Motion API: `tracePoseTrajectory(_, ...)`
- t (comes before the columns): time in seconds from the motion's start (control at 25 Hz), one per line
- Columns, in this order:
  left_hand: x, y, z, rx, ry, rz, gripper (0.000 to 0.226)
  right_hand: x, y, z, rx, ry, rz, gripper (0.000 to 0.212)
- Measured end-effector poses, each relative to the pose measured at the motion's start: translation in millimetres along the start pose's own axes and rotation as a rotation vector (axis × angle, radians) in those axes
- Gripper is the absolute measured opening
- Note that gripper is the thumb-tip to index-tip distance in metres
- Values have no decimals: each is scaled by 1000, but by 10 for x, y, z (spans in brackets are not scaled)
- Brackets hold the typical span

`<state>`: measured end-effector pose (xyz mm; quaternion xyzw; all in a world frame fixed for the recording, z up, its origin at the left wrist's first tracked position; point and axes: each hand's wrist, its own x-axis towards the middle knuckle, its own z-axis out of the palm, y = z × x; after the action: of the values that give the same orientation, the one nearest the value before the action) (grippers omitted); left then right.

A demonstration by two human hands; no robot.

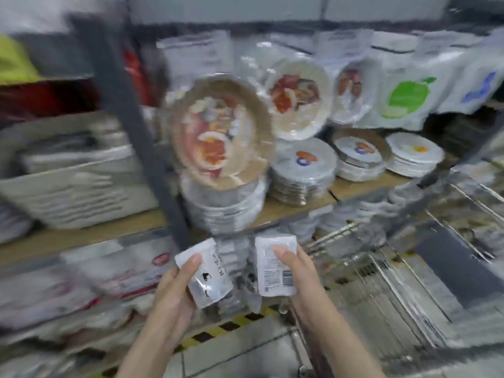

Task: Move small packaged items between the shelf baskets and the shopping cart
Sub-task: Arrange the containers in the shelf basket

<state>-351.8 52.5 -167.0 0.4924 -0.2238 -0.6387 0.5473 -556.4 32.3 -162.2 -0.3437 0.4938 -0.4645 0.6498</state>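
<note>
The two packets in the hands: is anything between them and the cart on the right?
Nothing visible blocks the way. The left hand holds one packet, the right hand holds the other packet, and the wire shopping cart lies just to the right with open space between. The picture is blurred, so fine obstacles can't be ruled out.

Your left hand (174, 290) holds one packet (203, 274) and your right hand (297, 271) holds another packet (276, 264); the two packets are side by side, near each other but apart. Behind them stands the shelf (300, 205). On its board you have stacks of wrapped plates (302, 170) in a row, and one wrapped plate (221, 135) leans tilted on the leftmost stack. A shelf post (131, 118) stands left of that plate, and a basket (73, 170) is left of the post. The shopping cart (409, 268) is at your right, below the board.
</note>
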Motion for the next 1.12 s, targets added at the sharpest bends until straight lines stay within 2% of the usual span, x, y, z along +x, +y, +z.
tracePoseTrajectory(0.04,-140,99,-195,-30,60,25,88,-4,36,224,-9,-64,34,49)
tracePoseTrajectory(0.08,-308,195,-447,-69,116,72,78,-37,78,511,-25,-137,78,53)
tracePoseTrajectory(0.16,-644,358,-919,-145,214,152,42,-137,207,1042,-53,-286,147,66)
tracePoseTrajectory(0.24,-1024,507,-1390,-176,293,207,31,-306,364,1602,-69,-435,219,75)
tracePoseTrajectory(0.36,-1679,686,-2170,-202,462,274,68,-639,696,2485,-65,-601,331,56)
tracePoseTrajectory(0.4,-1893,736,-2415,-209,517,306,66,-772,813,2767,-68,-643,357,49)
tracePoseTrajectory(0.48,-2302,814,-2866,-228,609,379,39,-1015,1052,3283,-97,-712,392,41)
tracePoseTrajectory(0.52,-2488,851,-3063,-239,646,400,34,-1126,1169,3519,-125,-741,406,41)
tracePoseTrajectory(0.64,-2906,929,-3591,-241,735,448,33,-1413,1434,4126,-190,-812,426,51)
tracePoseTrajectory(0.76,-3088,1057,-3981,-229,801,462,38,-1549,1600,4620,-225,-863,422,45)
tracePoseTrajectory(0.88,-3027,1304,-4292,-227,813,471,42,-1509,1652,5070,-241,-911,418,45)
tracePoseTrajectory(1.0,-2812,1647,-4655,-207,785,478,54,-1323,1659,5582,-247,-878,349,44)
tracePoseTrajectory(1.12,-2610,2112,-5080,-189,790,494,55,-1082,1629,6181,-235,-864,282,54)
